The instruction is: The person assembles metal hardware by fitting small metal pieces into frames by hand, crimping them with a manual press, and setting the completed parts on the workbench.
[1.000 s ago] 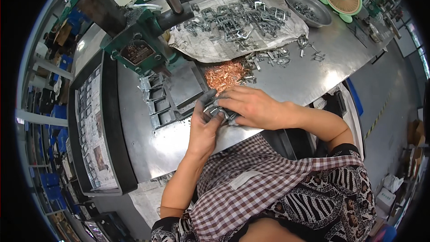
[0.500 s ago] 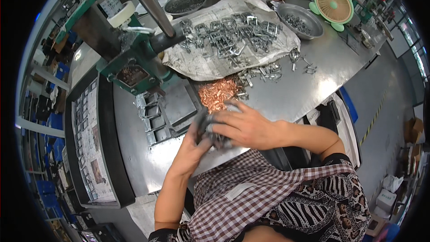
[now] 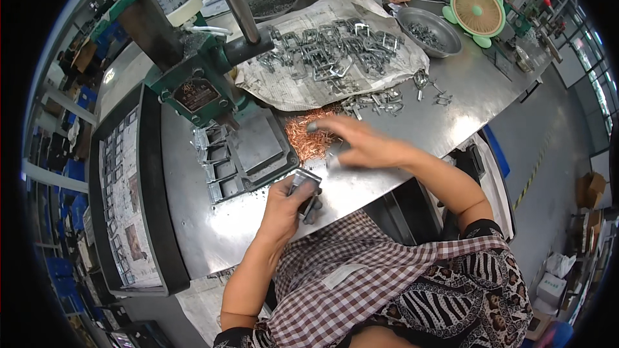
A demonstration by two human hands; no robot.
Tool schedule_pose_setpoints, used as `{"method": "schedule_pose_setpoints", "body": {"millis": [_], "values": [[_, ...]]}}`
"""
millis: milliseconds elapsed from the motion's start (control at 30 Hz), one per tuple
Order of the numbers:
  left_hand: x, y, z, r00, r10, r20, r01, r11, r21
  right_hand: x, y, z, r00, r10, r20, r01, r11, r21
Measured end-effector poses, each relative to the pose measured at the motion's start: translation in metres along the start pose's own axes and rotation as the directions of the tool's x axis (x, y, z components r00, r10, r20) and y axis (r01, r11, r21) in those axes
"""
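My left hand [image 3: 282,209] is closed around a metal buckle frame [image 3: 307,176] just above the table's near edge. Dark coverings show on some of its fingertips, and part of the frame is hidden by them. To the right, my right hand [image 3: 374,147] is stretched over the near side of a heap of small copper-coloured pins [image 3: 299,134]. Its index finger and thumb are spread apart, slightly blurred, with nothing visible between them. Beyond the heap, loose silvery metal parts [image 3: 377,101] lie beside a sheet [image 3: 290,93] piled with metal buckle frames [image 3: 322,51].
A green hand press [image 3: 196,93] stands over a steel base plate [image 3: 255,142] at left, with several frames [image 3: 219,171] along its edge. A black tray [image 3: 171,238] holds rows of frames. At the back are a bowl of metal parts [image 3: 455,44] and a green fan [image 3: 477,11].
My hands, together around the metal piece before, have parted. The left keeps the buckle frame; the right has moved up and right over the copper pins with its fingers spread.
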State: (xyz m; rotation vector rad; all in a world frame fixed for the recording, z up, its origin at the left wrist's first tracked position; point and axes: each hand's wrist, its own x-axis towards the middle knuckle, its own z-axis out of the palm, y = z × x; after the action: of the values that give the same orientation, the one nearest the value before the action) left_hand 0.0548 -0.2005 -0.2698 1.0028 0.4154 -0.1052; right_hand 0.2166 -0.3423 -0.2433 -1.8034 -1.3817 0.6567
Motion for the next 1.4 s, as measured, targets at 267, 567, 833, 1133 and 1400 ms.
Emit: {"method": "schedule_pose_setpoints", "body": {"millis": [267, 567, 833, 1133, 1400], "values": [[-0.009, 0.008, -0.020, 0.978, 0.175, -0.117, -0.161, 0.980, 0.115, 0.025, 0.035, 0.021, 0.882, -0.430, -0.193, 0.108, 0.583, -0.805], [-0.007, -0.006, -0.027, 0.968, 0.214, -0.133, -0.219, 0.975, -0.024, 0.015, 0.023, 0.029, 0.932, -0.278, -0.232, 0.077, 0.778, -0.624], [-0.012, 0.001, -0.015, 0.969, 0.210, -0.130, -0.213, 0.977, -0.015, 0.012, -0.004, 0.010, 0.953, -0.147, -0.264, 0.075, 0.962, -0.264], [-0.014, 0.019, -0.003, 0.967, 0.228, -0.114, -0.254, 0.908, -0.335, 0.010, -0.016, 0.026, 0.929, -0.207, -0.307, 0.137, 0.962, -0.235], [-0.019, 0.008, -0.001, 0.951, 0.269, -0.152, -0.308, 0.879, -0.365, 0.014, -0.043, 0.052, 0.868, -0.352, -0.350, 0.350, 0.934, -0.071]]}}
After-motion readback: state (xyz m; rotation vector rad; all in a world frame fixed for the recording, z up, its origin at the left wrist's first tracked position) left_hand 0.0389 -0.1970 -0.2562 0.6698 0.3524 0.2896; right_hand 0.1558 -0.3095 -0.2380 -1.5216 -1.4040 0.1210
